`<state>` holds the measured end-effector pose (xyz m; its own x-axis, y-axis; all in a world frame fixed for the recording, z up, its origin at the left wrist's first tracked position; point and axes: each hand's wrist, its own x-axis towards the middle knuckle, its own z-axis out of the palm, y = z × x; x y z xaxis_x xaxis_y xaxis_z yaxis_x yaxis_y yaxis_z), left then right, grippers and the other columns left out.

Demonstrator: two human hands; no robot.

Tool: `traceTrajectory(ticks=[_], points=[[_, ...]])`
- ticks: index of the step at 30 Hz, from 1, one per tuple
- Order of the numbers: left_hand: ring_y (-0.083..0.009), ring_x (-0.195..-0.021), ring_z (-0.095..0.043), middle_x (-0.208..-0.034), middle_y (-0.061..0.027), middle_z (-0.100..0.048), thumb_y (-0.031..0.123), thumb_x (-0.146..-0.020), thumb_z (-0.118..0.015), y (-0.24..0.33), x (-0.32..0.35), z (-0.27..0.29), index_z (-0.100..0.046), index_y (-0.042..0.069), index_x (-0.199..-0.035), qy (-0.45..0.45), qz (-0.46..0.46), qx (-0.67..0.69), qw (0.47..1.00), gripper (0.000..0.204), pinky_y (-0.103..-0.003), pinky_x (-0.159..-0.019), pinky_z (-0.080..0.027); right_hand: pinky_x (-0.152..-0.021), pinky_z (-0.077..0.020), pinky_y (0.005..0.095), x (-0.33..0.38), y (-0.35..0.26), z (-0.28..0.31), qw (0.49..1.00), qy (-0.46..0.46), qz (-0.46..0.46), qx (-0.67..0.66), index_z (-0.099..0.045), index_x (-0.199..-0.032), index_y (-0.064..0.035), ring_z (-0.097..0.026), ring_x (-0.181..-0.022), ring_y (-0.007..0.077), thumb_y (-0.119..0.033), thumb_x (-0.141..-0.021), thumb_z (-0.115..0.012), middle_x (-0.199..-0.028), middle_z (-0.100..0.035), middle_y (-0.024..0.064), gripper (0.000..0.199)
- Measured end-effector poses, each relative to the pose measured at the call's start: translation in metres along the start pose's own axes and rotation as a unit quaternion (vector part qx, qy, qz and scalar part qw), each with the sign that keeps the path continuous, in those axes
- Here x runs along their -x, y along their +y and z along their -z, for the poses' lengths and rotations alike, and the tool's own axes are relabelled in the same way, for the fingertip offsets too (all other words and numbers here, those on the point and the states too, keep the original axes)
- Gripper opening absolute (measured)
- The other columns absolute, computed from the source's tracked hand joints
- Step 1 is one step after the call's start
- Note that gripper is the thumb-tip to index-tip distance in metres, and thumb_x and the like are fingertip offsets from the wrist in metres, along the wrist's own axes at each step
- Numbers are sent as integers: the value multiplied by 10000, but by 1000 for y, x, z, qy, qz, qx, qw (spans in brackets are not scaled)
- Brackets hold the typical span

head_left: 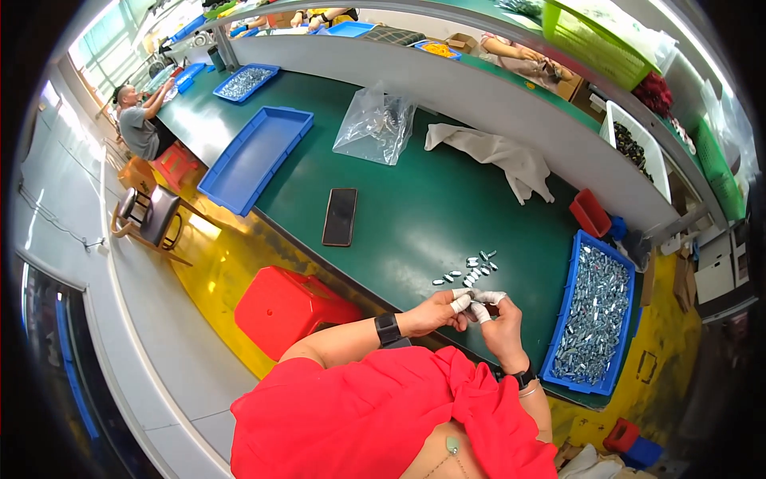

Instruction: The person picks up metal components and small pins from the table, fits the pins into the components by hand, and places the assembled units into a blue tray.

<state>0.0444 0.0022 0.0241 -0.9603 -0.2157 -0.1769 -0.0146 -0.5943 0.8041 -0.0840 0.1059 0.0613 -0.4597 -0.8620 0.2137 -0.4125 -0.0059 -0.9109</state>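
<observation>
From the head view, my left hand [435, 311] and my right hand [499, 319] meet just above the near edge of the green bench [415, 215], fingertips together. Several fingertips wear white finger cots [461, 303]. Both grips are pressed together around something small between them; it is too small and too covered by the cots for me to say what it is, though it is likely one of the little metal parts.

The loose cluster of small metal parts [471, 270] lies on the bench just beyond my fingertips, straight ahead and slightly toward my left. The cluster runs as a slanted streak, its long axis going from near-left to far-right. My left hand's fingertips are the nearer ones to its near end; my right hand sits a little further back and to the right.

To my right, the blue tray [576, 351] full of the same kind of shiny metal pieces stands lengthwise along the bench edge, near my right wrist and apart from the cluster.

Further off on the bench lie a dark phone [340, 216], face up, a clear plastic bag [375, 124], a crumpled pale cloth [499, 156] and an empty blue tray [255, 156]. A red stool [283, 307] stands on the floor to my left.
</observation>
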Motion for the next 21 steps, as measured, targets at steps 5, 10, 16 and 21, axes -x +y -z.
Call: traceTrajectory(ticks=[5, 10, 16, 21], points=[[-67, -743, -524, -931, 5, -553, 270, -927, -466, 17, 19, 26, -442, 64, -1220, -33, -28, 15, 999, 359, -204, -663, -431, -568, -481, 277, -12, -17, -23, 998, -37, -41, 42, -614, -856, 9, -617, -634, 187, -11, -742, -647, -789, -608, 121, 120], [-66, -750, -526, -961, 3, -558, 183, -909, -502, 13, 21, 40, -422, 64, -1254, -44, -95, -35, 994, 373, -216, -671, -440, -575, -479, 247, -18, -32, -37, 987, -80, -72, 120, -599, -864, 30, -609, -645, 134, 11, -769, -616, -768, -617, 92, 99], [-66, -795, -528, -1023, -7, -556, 108, -892, -520, 17, 21, 48, -411, 60, -1271, -60, -93, -37, 993, 398, -228, -696, -450, -551, -470, 254, -12, -32, -46, 995, -16, -7, 99, -602, -831, 31, -600, -610, 135, -6, -758, -633, -709, -621, 91, 87], [-61, -723, -498, -940, 2, -557, 63, -866, -544, 12, 21, 41, -411, 49, -1281, -82, -47, -32, 995, 436, -213, -643, -437, -523, -448, 243, -1, -29, -43, 994, -19, -111, -5, -600, -816, 23, -559, -562, 95, -45, -789, -623, -649, -607, 49, 76]])
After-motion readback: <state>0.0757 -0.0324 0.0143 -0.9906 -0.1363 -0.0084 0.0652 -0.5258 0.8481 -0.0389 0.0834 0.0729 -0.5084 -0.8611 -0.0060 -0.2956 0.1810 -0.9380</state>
